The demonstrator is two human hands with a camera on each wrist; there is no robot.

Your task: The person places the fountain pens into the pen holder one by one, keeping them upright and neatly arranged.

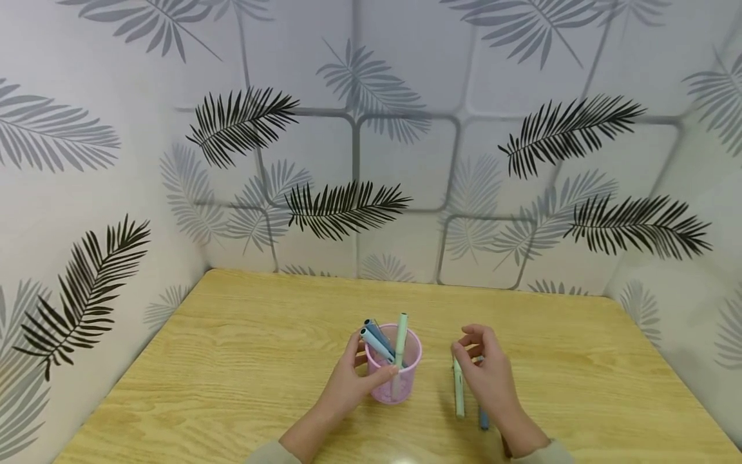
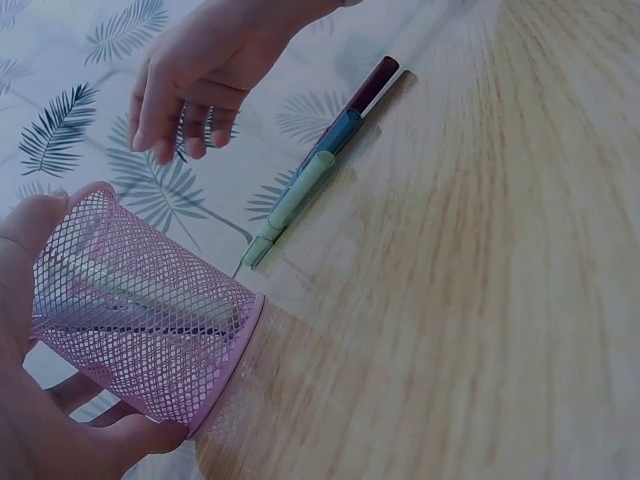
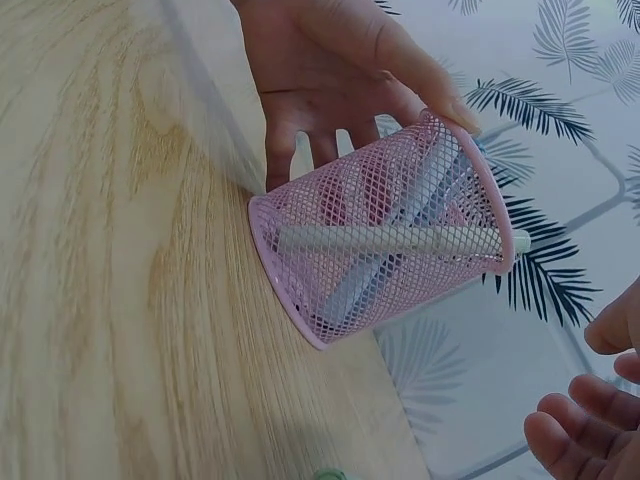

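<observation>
- Left hand (image 1: 345, 385) grips the pink mesh pen cup (image 1: 407, 385), upright on the table (image 1: 261, 341), pens (image 1: 401, 336) inside.
- Right hand (image 1: 491, 377), loosely curled, holds nothing, above a light-green pen (image 1: 459, 394) and a blue pen (image 1: 484, 421).

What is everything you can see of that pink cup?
The pink mesh cup is round, with fine open netting that looks like painted metal and smooth solid rims at top and bottom. It stands upright on the wood-grain table, holding a light green pen, a light blue pen and a dark blue pen, their ends above the rim. The left hand grips its side.
</observation>
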